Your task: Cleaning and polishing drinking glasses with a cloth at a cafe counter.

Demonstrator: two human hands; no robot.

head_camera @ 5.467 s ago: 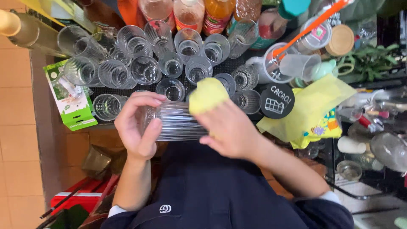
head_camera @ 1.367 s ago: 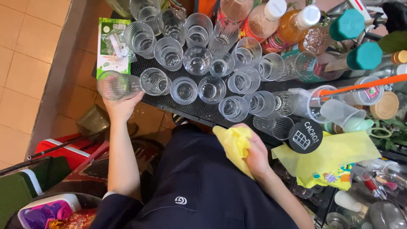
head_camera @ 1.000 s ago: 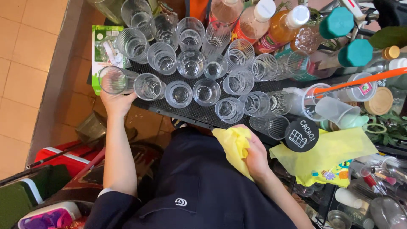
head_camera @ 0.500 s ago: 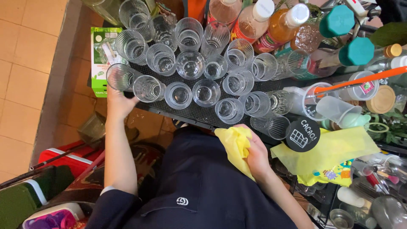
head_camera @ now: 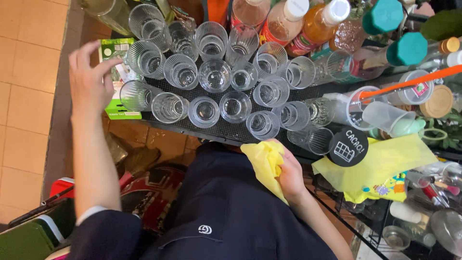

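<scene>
Left hand [head_camera: 89, 79] open, fingers spread, empty – just beside the end glass [head_camera: 133, 95] on the black mat [head_camera: 226, 136]. Right hand [head_camera: 291, 171] grips yellow cloth [head_camera: 265, 166]. Probably btw. glasses; next wiping needs a fresh pick-up.

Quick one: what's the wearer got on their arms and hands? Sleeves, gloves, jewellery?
Both hands bare: no gloves, rings or watch visible on the left hand or right hand. Forearms are uncovered. A dark navy sleeve with a white cuff edge sits pushed up the left arm. The right sleeve is not visible.
</scene>
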